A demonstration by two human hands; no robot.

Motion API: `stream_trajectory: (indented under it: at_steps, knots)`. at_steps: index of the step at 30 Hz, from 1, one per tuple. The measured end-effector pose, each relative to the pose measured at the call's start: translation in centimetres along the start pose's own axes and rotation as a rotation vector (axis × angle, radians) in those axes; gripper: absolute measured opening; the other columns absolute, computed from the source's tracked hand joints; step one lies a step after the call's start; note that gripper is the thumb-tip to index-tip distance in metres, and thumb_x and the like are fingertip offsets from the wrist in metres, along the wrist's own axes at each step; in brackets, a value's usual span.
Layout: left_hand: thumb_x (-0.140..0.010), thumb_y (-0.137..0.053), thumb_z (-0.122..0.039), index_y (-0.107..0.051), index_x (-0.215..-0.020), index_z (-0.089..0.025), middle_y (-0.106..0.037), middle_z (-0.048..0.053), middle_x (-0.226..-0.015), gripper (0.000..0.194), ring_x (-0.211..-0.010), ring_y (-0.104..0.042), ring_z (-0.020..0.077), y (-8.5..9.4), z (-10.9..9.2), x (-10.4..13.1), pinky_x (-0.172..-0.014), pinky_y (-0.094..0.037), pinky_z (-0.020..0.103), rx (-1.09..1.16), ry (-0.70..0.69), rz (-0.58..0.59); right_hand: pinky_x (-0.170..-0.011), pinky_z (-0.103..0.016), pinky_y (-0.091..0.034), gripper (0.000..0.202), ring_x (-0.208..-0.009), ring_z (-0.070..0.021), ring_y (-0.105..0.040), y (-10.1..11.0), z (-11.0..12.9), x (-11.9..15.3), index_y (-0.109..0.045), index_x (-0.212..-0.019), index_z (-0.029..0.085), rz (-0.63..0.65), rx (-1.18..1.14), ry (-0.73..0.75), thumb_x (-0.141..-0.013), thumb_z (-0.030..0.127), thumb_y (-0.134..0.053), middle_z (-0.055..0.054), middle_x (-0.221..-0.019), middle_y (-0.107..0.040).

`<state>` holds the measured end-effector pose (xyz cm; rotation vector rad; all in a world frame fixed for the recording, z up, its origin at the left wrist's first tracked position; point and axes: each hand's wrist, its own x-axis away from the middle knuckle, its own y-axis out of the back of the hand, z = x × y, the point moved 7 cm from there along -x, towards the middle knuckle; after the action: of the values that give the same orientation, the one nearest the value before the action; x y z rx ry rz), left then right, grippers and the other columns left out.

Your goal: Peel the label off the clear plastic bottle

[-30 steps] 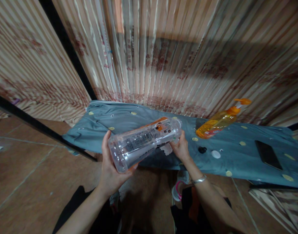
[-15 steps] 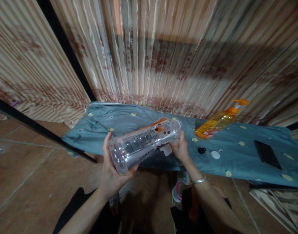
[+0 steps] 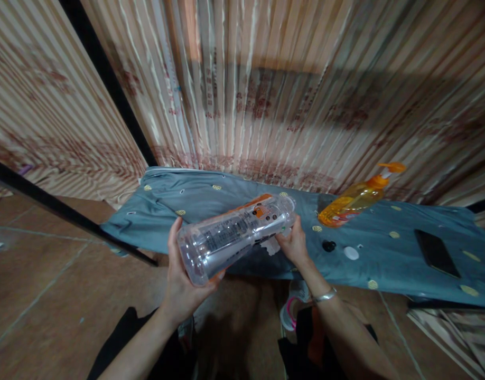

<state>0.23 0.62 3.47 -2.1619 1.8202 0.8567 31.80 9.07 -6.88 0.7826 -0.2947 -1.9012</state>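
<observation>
A clear plastic bottle (image 3: 226, 237) with an orange and black label lies tilted across my two hands, above the cloth-covered surface. My left hand (image 3: 187, 279) is wrapped round its wide base end. Near the other, narrower end, my right hand (image 3: 294, 241) grips the bottle from below, its fingertips partly hidden. A whitish crumpled piece (image 3: 270, 246) hangs beside my right hand, under the bottle. To the right, an orange pump bottle (image 3: 351, 202) stands on the cloth, with a black cap (image 3: 328, 246) and a white round lid (image 3: 351, 253) nearer me.
The grey-blue patterned cloth (image 3: 393, 269) covers a long, narrow surface. A black phone (image 3: 436, 252) lies on its right part. Striped curtains (image 3: 266, 105) hang behind. Dark metal poles (image 3: 108, 84) stand at the left. My feet and a pink-and-white item (image 3: 289, 313) are below on the floor.
</observation>
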Motion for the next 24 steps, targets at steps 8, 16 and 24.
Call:
stream_trajectory:
  at_steps: [8,16,24]
  knots:
    - [-0.067,-0.092,-0.051,-0.026,-0.161,-0.025,-0.065,0.007,-0.118,0.118,-0.093,-0.075,0.0248,0.1,1.0,0.2,-0.082,-0.067,0.039,0.036,0.097,-0.024,-0.083,-0.045,-0.062,0.069,-0.099,-0.0345,-0.076,0.0,0.0,0.0,-0.051,-0.135,0.014,0.011,0.003,-0.022,-0.077,0.049,-0.067,-0.018,-0.113,-0.076]
    - [-0.061,-0.095,-0.047,-0.027,-0.159,-0.029,-0.067,0.004,-0.109,0.121,-0.083,-0.074,0.023,-0.1,1.4,0.1,-0.076,-0.068,0.04,0.1,0.164,-0.029,-0.084,-0.042,-0.063,0.065,-0.1,-0.0317,-0.077,-0.2,0.2,0.1,-0.049,-0.135,0.018,-0.003,-0.008,0.018,-0.08,0.046,-0.067,-0.015,-0.115,-0.076]
    - [-0.055,-0.098,-0.047,-0.025,-0.159,-0.034,-0.068,0.003,-0.11,0.128,-0.087,-0.074,0.0267,-0.3,2.4,0.5,-0.081,-0.069,0.047,0.141,0.271,0.006,-0.084,-0.043,-0.063,0.064,-0.1,-0.0312,-0.077,-0.3,0.1,0.2,-0.049,-0.136,0.018,0.006,-0.017,0.002,-0.081,0.046,-0.067,-0.015,-0.116,-0.076]
